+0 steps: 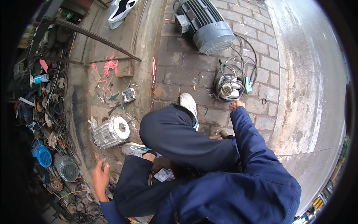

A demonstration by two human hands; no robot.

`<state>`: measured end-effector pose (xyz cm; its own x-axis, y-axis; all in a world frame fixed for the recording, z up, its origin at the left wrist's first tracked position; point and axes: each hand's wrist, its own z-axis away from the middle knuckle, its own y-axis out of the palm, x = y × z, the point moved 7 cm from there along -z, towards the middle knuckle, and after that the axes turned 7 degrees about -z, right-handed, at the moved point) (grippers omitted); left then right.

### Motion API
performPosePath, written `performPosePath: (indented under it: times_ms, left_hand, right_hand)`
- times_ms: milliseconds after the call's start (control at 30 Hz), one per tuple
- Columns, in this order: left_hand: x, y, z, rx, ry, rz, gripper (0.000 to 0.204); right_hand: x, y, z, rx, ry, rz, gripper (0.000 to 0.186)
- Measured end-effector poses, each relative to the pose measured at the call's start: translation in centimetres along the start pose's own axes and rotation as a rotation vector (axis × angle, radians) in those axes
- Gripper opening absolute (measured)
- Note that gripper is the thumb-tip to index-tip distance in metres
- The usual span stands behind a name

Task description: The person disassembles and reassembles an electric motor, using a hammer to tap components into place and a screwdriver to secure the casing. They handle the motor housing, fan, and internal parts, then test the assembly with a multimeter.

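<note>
Right hand [236, 105], nearer of the two by far to the silvery, rounded metal piece [227, 89] ringed by dark cable, lies just below and slightly to the right of it, at the ring's lower edge. From that hand, then, the metal piece lies up and a little to the left, on the grey brick pavement [261, 71]. Its long axis is hard to read, since loops of black, loosely coiled cable [256, 56] rise over and beside it toward the upper right. Fingers look bent; whether they grip the rim or only touch it, I cannot tell. Just right of the metal piece sits a small pale turquoise item [248, 86].

Left hand [100, 178] is well apart on the far side of the legs, loosely open, with nothing seen in it. Above it, slightly right, lies a silver, ribbed motor housing [112, 132], its round end facing right, its axis running roughly sideways. Beyond the cable, up and to the left, a large grey finned motor [212, 35] lies slanted, its round end cover toward the coil.
</note>
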<state>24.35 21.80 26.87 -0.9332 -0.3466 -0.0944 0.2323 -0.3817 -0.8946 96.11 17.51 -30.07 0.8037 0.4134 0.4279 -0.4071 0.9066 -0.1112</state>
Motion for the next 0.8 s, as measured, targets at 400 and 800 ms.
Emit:
performPosePath:
  times_ms: [400, 800]
  left_hand:
    - [0.5, 0.6, -1.9, 0.102, -0.044, 0.059, 0.035]
    - [-0.5, -0.3, -1.3, 0.111, -0.027, 0.142, 0.037]
  right_hand:
    - [-0.3, 2.8, -1.9, 0.050, -0.027, -0.031, 0.041]
    - [0.4, 10.9, 4.3, 0.363, -0.055, 0.023, 0.043]
